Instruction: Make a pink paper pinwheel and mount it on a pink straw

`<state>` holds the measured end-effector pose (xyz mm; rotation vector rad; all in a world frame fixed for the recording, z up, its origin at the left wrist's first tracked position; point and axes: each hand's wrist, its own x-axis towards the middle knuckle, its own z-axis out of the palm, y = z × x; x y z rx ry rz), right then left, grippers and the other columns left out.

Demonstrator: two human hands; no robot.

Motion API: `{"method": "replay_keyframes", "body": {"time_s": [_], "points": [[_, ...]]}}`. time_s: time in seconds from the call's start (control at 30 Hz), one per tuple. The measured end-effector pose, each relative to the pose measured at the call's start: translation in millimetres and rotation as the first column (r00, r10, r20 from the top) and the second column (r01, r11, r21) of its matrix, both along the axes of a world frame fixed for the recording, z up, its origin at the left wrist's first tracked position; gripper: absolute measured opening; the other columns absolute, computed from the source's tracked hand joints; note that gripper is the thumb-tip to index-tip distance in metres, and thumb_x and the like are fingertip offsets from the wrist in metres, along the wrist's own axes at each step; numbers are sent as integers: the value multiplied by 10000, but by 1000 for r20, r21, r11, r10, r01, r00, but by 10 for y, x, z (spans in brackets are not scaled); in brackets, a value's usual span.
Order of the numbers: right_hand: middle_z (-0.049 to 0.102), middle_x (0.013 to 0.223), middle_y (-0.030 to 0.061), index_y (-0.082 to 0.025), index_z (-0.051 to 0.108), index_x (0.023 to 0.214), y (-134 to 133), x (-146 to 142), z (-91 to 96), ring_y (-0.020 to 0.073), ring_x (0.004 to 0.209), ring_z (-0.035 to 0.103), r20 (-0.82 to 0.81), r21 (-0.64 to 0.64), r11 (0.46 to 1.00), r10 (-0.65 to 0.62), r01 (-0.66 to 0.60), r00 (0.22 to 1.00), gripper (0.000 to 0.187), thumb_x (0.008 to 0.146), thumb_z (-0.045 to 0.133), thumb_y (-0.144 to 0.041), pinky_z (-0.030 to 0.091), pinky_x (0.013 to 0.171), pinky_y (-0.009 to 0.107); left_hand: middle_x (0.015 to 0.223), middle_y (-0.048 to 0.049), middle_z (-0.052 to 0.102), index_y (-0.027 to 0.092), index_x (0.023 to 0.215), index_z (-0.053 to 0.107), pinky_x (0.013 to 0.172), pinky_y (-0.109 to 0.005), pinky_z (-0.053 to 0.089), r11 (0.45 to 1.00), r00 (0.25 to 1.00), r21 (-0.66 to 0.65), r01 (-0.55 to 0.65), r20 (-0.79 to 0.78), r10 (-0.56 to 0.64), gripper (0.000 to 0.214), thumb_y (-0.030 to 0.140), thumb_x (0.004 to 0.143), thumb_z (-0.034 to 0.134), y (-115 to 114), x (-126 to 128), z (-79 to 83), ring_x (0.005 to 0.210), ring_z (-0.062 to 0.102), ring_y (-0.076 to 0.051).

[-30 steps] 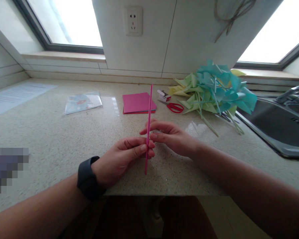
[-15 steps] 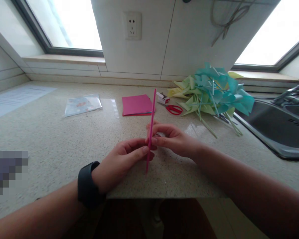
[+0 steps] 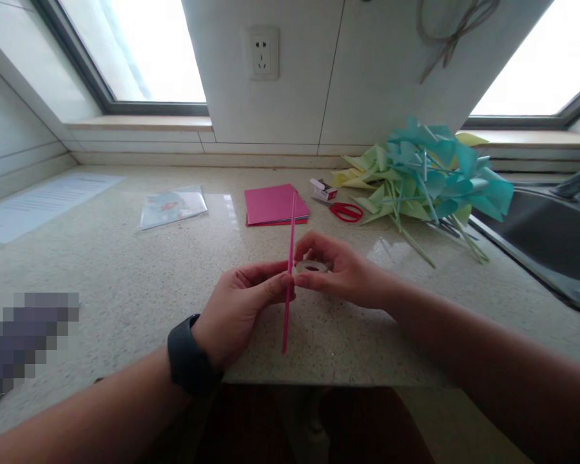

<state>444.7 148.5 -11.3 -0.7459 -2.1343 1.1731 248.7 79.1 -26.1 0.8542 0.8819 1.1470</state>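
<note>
My left hand [image 3: 244, 306], with a black watch on its wrist, pinches a thin pink stick [image 3: 289, 270] near its middle and holds it almost upright over the front of the stone counter [image 3: 125, 270]. My right hand [image 3: 341, 270] is closed around a small roll of clear tape [image 3: 312, 265], right beside the stick. The fingertips of both hands meet at the stick.
Behind the hands lie a stack of pink paper [image 3: 274, 204], red scissors [image 3: 344, 211], a small white box [image 3: 323, 189] and a pile of teal and yellow paper pinwheels [image 3: 423, 174]. A clear plastic packet [image 3: 173, 207] and a printed sheet [image 3: 38, 205] lie to the left, a sink [image 3: 546, 245] to the right.
The stick has dropped a little and stands straighter. My right hand has turned so the tape roll now shows in its fingers. The view has shifted slightly.
</note>
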Motion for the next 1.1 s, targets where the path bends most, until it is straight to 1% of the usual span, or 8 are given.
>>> {"method": "replay_keyframes", "body": {"time_s": [0.1,0.2,0.27,0.33,0.47,0.6,0.83,1.1], "points": [[568,863,-5,-196,570,960,42,57,1,144,764,516,33,32,999,18,-19,999,304,857,742,-424,427,691,289,872,-46,804,159,914,813,766,-192,561,998,999,-56,-25,19,26,203,264,752,876,-6,-1,18,769,706,-104],[586,852,14,-186,600,867,72,83,52,154,786,536,52,33,992,123,-125,991,246,936,638,-418,435,728,307,813,-38,789,144,860,801,743,-206,567,995,998,-92,-43,35,46,205,267,721,889,-15,0,41,730,700,-111],[601,881,33,-180,613,794,84,85,92,156,809,556,71,41,980,192,-196,979,294,979,569,-404,440,754,311,793,-35,776,130,846,788,730,-213,566,993,998,-114,-44,42,49,221,263,704,894,-17,0,53,708,692,-113],[610,917,47,-175,616,756,92,81,114,154,821,566,92,44,972,225,-229,970,334,994,540,-395,443,766,311,781,-34,765,119,841,776,721,-214,562,992,998,-124,-38,49,45,230,254,695,893,-14,0,60,692,685,-113],[618,952,58,-168,635,784,100,73,99,161,846,573,129,49,975,210,-218,969,328,993,544,-403,447,787,318,757,-35,753,109,837,760,702,-212,555,990,998,-135,-33,58,41,229,246,698,881,-2,-1,70,674,684,-117],[612,914,50,-167,636,788,110,77,83,158,821,569,154,62,976,196,-207,968,359,993,539,-445,449,765,312,760,-41,755,107,839,755,705,-215,555,988,997,-152,-26,61,36,236,237,688,883,8,-5,70,678,686,-121],[619,915,53,-173,627,761,136,100,94,164,843,576,177,86,972,200,-218,964,413,999,515,-492,451,817,330,778,-41,770,119,875,759,715,-208,562,989,997,-132,-68,24,72,256,253,699,887,-5,-7,48,700,702,-123],[581,817,22,-178,591,665,95,21,25,139,730,534,174,105,986,107,-126,979,460,972,534,-515,419,707,306,798,-49,792,137,934,767,705,-215,589,996,998,-60,-59,35,61,258,249,730,878,-30,17,56,692,717,-125]]}}
